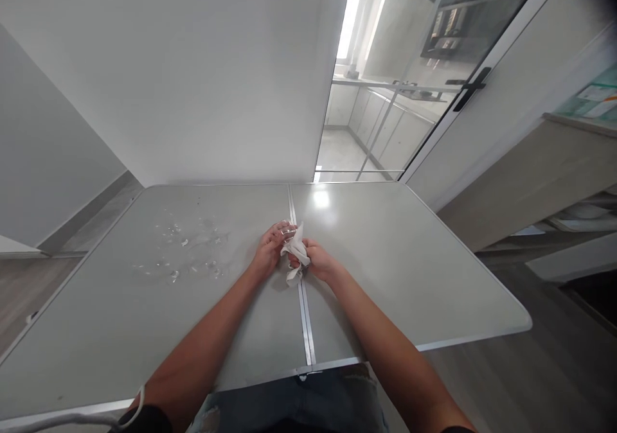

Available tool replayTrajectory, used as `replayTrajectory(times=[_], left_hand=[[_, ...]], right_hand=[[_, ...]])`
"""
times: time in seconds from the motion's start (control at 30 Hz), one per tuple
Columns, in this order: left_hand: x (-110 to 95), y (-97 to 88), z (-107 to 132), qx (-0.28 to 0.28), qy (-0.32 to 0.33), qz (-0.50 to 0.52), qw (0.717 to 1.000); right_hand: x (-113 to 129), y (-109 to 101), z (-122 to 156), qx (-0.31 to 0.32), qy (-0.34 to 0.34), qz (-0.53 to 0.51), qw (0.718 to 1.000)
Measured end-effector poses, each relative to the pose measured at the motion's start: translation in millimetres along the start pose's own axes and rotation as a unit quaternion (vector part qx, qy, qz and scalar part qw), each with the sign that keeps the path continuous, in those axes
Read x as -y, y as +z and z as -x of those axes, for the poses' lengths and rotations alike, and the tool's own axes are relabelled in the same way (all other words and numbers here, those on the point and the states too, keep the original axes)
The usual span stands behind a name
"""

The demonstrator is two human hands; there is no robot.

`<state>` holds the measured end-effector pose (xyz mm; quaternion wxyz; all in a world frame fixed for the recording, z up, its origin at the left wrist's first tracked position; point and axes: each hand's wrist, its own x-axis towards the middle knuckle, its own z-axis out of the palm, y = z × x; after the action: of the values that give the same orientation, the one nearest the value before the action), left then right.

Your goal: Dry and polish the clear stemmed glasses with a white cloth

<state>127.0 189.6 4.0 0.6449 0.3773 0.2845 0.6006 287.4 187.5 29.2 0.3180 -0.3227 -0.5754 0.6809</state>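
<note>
From the head view, we take the white cloth (295, 250) as the middle of a clock dial, with twelve straight ahead of us. Our left hand (268, 250), just at nine o'clock, has its fingers curled round a clear piece (288, 232), which lies close against the cloth, toward eleven. We cannot tell the clear piece's full shape, since fingers and cloth cover much of it. Our right hand (320, 261), at three, has closed fingers gripping the crumpled cloth, one end of which hangs down toward six.

Both hands are over the pale table (409, 259), near the metal strip (304, 320) that runs from twelve to six across it. Well apart from our left hand, at nine o'clock, we see a loose scatter of transparent pieces (174, 273) on the tabletop, too faint to count. At one o'clock, beyond the table, is a glass door (376, 118), its black handle (472, 89) toward two. A pale cable (72, 420) lies at eight, by our left forearm.
</note>
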Motion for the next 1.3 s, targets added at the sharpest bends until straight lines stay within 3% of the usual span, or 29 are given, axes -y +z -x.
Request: replayTrajectory(times=[0.07, 0.17, 0.23, 0.33, 0.43, 0.53, 0.6, 0.67, 0.73, 0.8, 0.87, 0.93, 0.97, 1.03, 1.1, 1.17, 1.23, 1.3], left_hand=[[0, 0.7, -1, -0.004, 0.016, 0.009, 1.000], [0, 1.7, -3, -0.014, 0.042, 0.020, 0.999], [-1, 2.2, -2, -0.023, 0.040, 0.015, 0.999], [-1, 2.9, 0, -0.018, 0.018, 0.006, 1.000], [-2, 3.6, 2, 0.000, 0.010, 0.013, 1.000], [-3, 3.3, 2, -0.001, 0.024, 0.013, 1.000], [-3, 2.3, 1, -0.001, 0.040, 0.015, 0.999], [-3, 1.0, 0, -0.003, 0.048, 0.020, 0.999], [-2, 0.3, 0, -0.011, 0.042, 0.019, 0.999], [-1, 0.7, 1, -0.014, 0.027, 0.009, 0.999], [-1, 2.0, 2, -0.011, 0.015, -0.002, 1.000], [-2, 3.0, 3, -0.005, 0.011, -0.006, 1.000], [-2, 3.1, 3, -0.006, 0.014, -0.006, 1.000], [-3, 2.2, 2, -0.009, 0.028, -0.003, 1.000], [-2, 0.4, 0, -0.013, 0.049, 0.001, 0.999], [-2, -1.3, -2, -0.015, 0.059, 0.005, 0.998], [-1, -1.7, -2, -0.020, 0.054, 0.005, 0.998], [-1, -0.8, -1, -0.018, 0.037, 0.001, 0.999]], right_hand=[[-3, 1, -1, -0.089, -0.036, 0.124, 0.988], [-9, 5, -5, -0.209, -0.085, 0.284, 0.932], [-10, 5, -6, -0.190, -0.087, 0.257, 0.943], [-7, 1, -5, -0.062, -0.036, 0.042, 0.997], [-3, -2, -2, 0.029, 0.016, -0.099, 0.995], [-3, 3, -1, -0.046, -0.020, 0.026, 0.998], [-5, 7, -2, -0.146, -0.069, 0.164, 0.973], [-7, 9, -3, -0.194, -0.093, 0.220, 0.951], [-7, 8, -4, -0.162, -0.070, 0.172, 0.969], [-6, 3, -4, -0.080, -0.030, 0.084, 0.993], [-4, -2, -2, -0.001, -0.001, -0.006, 1.000], [-2, -3, -1, 0.040, 0.011, -0.058, 0.997], [-1, -2, 0, 0.033, 0.010, -0.053, 0.998], [0, 2, 1, -0.038, -0.017, 0.045, 0.998], [0, 6, 0, -0.136, -0.061, 0.181, 0.972], [-1, 8, -1, -0.187, -0.092, 0.255, 0.944], [-1, 7, -1, -0.161, -0.079, 0.215, 0.960], [-1, 3, -1, -0.081, -0.037, 0.095, 0.992]])
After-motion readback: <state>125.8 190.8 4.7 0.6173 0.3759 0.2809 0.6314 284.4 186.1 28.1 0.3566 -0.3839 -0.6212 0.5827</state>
